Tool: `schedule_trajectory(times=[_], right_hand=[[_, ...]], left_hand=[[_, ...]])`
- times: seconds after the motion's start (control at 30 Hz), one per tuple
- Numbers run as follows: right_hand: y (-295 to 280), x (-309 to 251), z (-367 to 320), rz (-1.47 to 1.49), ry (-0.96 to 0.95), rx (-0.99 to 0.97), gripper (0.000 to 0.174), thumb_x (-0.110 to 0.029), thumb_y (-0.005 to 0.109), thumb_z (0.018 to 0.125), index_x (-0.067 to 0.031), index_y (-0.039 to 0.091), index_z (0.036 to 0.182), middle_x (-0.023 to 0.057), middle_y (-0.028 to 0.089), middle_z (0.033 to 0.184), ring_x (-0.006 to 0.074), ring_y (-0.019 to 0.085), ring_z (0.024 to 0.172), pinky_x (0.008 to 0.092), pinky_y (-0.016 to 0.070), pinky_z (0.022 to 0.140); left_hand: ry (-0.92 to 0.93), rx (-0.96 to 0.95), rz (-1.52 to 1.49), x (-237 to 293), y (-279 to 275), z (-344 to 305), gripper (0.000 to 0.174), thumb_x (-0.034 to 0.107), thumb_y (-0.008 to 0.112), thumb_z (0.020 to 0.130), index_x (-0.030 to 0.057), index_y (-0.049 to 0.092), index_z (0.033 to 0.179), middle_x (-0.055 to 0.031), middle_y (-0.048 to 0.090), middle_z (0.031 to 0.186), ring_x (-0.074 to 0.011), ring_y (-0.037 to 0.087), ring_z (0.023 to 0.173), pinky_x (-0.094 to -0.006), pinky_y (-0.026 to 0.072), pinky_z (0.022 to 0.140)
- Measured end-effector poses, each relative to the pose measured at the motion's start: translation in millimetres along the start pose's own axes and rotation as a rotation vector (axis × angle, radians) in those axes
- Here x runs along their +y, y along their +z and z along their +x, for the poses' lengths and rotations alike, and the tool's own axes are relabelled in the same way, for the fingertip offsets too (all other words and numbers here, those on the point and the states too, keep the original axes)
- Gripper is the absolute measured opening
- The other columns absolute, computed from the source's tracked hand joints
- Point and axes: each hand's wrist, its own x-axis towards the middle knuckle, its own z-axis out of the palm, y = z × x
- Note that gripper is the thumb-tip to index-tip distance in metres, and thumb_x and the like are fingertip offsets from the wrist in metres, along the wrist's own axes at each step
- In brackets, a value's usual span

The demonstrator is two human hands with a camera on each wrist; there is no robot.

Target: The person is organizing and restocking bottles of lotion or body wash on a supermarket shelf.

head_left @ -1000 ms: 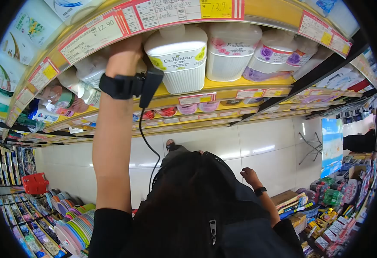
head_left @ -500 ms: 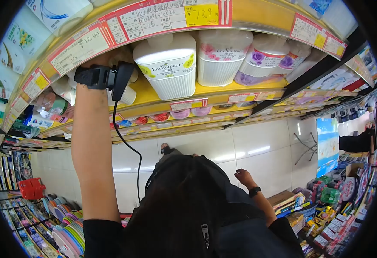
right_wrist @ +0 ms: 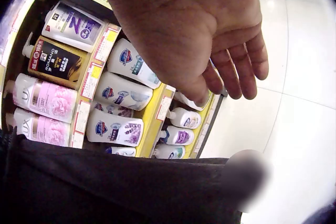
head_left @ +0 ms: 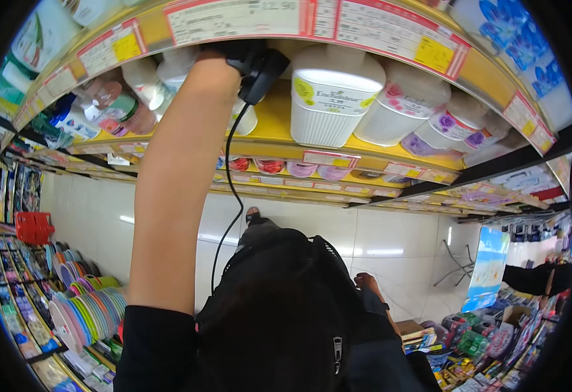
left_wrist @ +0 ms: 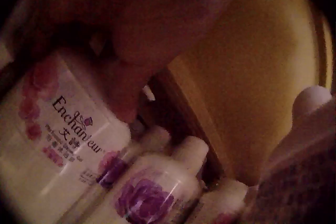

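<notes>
My left arm reaches under a shelf edge in the head view, where the price strip hides the hand. In the left wrist view my left hand [left_wrist: 157, 35] grips the top of a white Enchanteur bottle with pink flowers [left_wrist: 58, 124], the thumb on its shoulder; the other fingers are dark and partly hidden. Beside it stands a purple-flowered bottle [left_wrist: 147, 195]. The yellow-labelled Enchanteur bottle [head_left: 332, 98] stands right of my left wrist in the head view. My right hand [right_wrist: 199, 35] hangs at my side, fingers loosely extended, holding nothing.
Overhead, the shelf's price strip [head_left: 234, 19] crosses above the bottles. Lower shelves hold more bottles, including a Lux bottle [right_wrist: 47, 98]. Behind me are stacked coloured plates [head_left: 96, 313], a red basket [head_left: 33, 227] and a folding table [head_left: 485, 268].
The head view has shifted, and the bottles appear farther right. My left wrist went left, then back right, and sits deeper under the shelf edge. My right hand still hangs.
</notes>
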Motion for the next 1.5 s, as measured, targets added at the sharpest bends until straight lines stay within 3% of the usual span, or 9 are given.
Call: schedule_trajectory(times=[0.17, 0.5, 0.63, 0.87, 1.43, 1.5], right_hand=[[-14.0, -6.1, 2.2, -0.175, -0.232, 0.022, 0.037, -0.028, 0.065, 0.085, 0.0024, 0.066, 0.106, 0.0188, 0.071, 0.085, 0.0249, 0.071, 0.073, 0.0357, 0.0561, 0.071], [-17.9, -0.4, 1.9, -0.121, -0.180, 0.049, 0.032, -0.024, 0.061, 0.088, 0.0019, 0.066, 0.106, 0.0178, 0.071, 0.086, 0.0238, 0.071, 0.072, 0.0350, 0.0562, 0.069], [-13.8, 2.1, -2.3, -0.189, -0.263, 0.056, 0.033, -0.028, 0.063, 0.089, 0.0016, 0.066, 0.104, 0.0182, 0.071, 0.086, 0.0238, 0.070, 0.072, 0.0349, 0.0560, 0.069], [-15.1, -13.5, 8.7, 0.072, -0.187, 0.054, 0.034, -0.026, 0.067, 0.088, 0.0018, 0.065, 0.106, 0.0190, 0.071, 0.085, 0.0251, 0.070, 0.074, 0.0358, 0.0552, 0.069], [-28.7, -24.6, 24.2, 0.050, -0.236, 0.027, 0.035, -0.024, 0.067, 0.087, 0.0034, 0.064, 0.108, 0.0191, 0.071, 0.084, 0.0242, 0.071, 0.073, 0.0341, 0.0554, 0.068], [-31.3, -24.0, 25.6, 0.048, -0.218, 0.021, 0.035, -0.023, 0.066, 0.087, 0.0035, 0.064, 0.110, 0.0196, 0.071, 0.086, 0.0241, 0.070, 0.073, 0.0340, 0.0554, 0.068]], left_hand=[[-0.089, -0.023, -0.061, 9.4, 2.7, 4.7, 0.041, 0.034, 0.070, 0.082, 0.0081, 0.066, 0.113, -0.0156, 0.067, 0.104, -0.0344, 0.066, 0.092, -0.0432, 0.0510, 0.082], [-0.164, -0.075, -0.273, 9.3, -4.1, -10.1, 0.044, 0.035, 0.070, 0.081, 0.0067, 0.065, 0.114, -0.0172, 0.067, 0.103, -0.0352, 0.066, 0.093, -0.0435, 0.0507, 0.082], [-0.167, -0.093, -0.368, 8.8, -4.1, -11.2, 0.045, 0.036, 0.070, 0.081, 0.0061, 0.065, 0.114, -0.0178, 0.067, 0.102, -0.0355, 0.066, 0.093, -0.0437, 0.0506, 0.082], [-0.157, -0.128, -0.515, 19.0, -3.4, -5.7, 0.047, 0.037, 0.071, 0.080, 0.0051, 0.064, 0.114, -0.0189, 0.066, 0.102, -0.0360, 0.065, 0.094, -0.0439, 0.0504, 0.082], [-0.272, -0.213, -0.752, 54.7, -54.5, -90.6, 0.052, 0.040, 0.072, 0.079, 0.0027, 0.063, 0.115, -0.0216, 0.065, 0.100, -0.0373, 0.065, 0.095, -0.0444, 0.0499, 0.082], [-0.355, -0.099, -1.169, 68.1, -65.3, -122.1, 0.053, 0.037, 0.067, 0.085, -0.0031, 0.057, 0.118, -0.0252, 0.061, 0.103, -0.0355, 0.062, 0.099, -0.0417, 0.0476, 0.083]])
